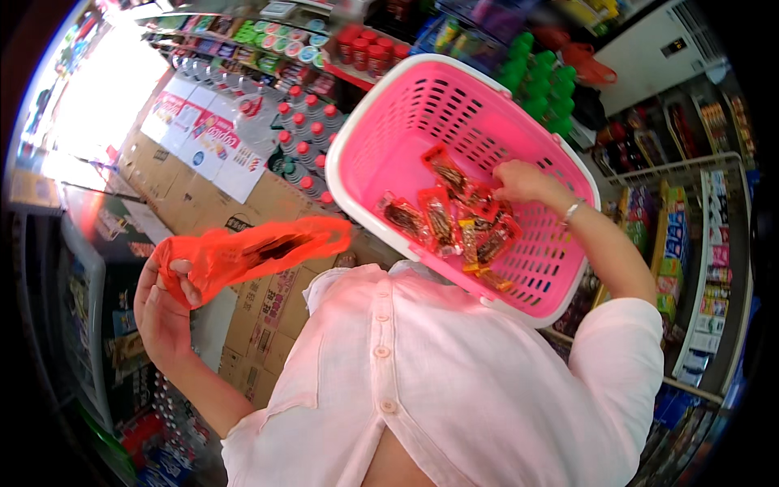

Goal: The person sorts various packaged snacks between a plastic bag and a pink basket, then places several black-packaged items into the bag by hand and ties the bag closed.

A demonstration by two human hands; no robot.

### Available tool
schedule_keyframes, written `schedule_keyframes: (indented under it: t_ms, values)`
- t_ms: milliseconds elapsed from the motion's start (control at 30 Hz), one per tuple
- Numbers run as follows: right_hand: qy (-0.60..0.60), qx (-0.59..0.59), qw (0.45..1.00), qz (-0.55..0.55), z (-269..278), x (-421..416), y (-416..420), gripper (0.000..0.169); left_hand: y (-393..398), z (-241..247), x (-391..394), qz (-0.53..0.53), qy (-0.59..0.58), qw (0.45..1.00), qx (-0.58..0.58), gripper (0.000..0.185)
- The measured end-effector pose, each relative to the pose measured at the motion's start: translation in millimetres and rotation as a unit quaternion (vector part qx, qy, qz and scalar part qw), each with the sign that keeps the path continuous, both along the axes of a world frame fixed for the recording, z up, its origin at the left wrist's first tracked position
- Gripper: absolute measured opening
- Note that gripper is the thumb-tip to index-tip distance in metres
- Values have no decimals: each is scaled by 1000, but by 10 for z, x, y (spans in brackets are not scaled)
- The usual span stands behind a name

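My left hand (167, 298) grips a red plastic bag (237, 255) at one end, out to the left of my body. Something dark shows through the bag's side. In front of me is a pink plastic basket (414, 91) with a white rim and slotted walls. Several small red snack packets (438, 216) lie in a heap on its bottom, with a yellow packet (468, 243) among them. Inside the basket, my right hand (517, 181) reaches down at the packets' right edge. Its fingertips are partly hidden, so whether they hold a packet is unclear.
Bottles with red caps (304, 131) stand beyond the basket's left side, near flattened cardboard (170, 182) and a white printed carton (201, 131). Red-lidded jars (371, 52) and green bottles (538, 85) are behind the basket. Stocked shelves (700, 274) rise at the right.
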State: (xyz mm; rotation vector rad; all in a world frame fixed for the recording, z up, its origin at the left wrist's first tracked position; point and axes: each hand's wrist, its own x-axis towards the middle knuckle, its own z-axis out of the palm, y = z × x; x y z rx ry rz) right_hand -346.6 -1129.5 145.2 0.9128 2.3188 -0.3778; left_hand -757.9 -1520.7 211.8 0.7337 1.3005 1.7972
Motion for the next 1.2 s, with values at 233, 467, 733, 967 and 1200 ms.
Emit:
schedule_keyframes:
  t_ms: [233,467,733,967,1200]
  values:
    - [-6,5,989,-151,-1017,368,-29,39,115,-376,132,59,-75,994,-47,49]
    - [100,123,985,-71,-742,18,54,25,-6,-549,134,88,-117,987,-63,41]
    - [150,162,972,-87,-1252,-568,-163,56,123,-657,267,94,-146,983,-65,39]
    - [123,77,988,-48,-1094,-423,59,41,107,-754,293,78,-181,979,-42,35]
    - [3,-14,999,-36,-1004,-14,-140,96,215,-814,345,66,-194,977,-55,40]
